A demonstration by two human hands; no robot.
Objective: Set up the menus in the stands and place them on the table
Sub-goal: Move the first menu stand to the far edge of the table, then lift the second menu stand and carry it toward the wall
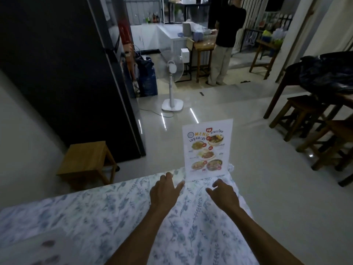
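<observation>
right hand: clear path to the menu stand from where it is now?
Probably yes. The right hand hovers open over the floral tablecloth, just short of the menu stand at the table's far corner. Nothing lies between them; the left hand is off to the side.

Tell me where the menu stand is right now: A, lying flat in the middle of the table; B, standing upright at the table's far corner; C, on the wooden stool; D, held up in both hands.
B: the menu stand stands upright at the far corner of the floral tablecloth, with the left hand and right hand just short of it, holding nothing.
</observation>
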